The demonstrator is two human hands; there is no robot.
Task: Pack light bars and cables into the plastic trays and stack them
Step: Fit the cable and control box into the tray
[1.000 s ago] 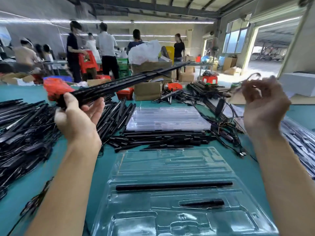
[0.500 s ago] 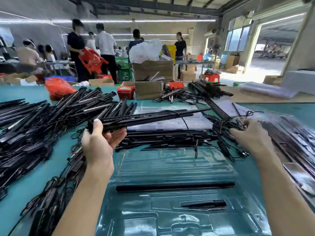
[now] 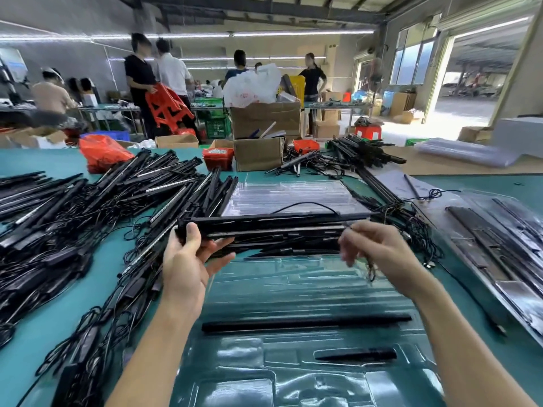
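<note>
Left hand [image 3: 188, 259] grasps the long black light bars [image 3: 273, 223]; right hand [image 3: 379, 248] pinches a thin black cable [image 3: 370, 270]. Risk: cable snags, bars miss the clear plastic tray [image 3: 293, 289] at the desk's near edge.

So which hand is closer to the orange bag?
Left. The left hand holds light bars below and right of the orange bag; the right hand is much farther right.

Far beyond the grip, two cardboard boxes [image 3: 258, 133] stand stacked on the teal counter [image 3: 88, 295], a white plastic bag [image 3: 252, 85] heaped on top. Left of them lie an orange bag [image 3: 102, 152] and a small red bin [image 3: 218, 158]. Behind, a standing person holds a red plastic stool [image 3: 167, 108].
</note>
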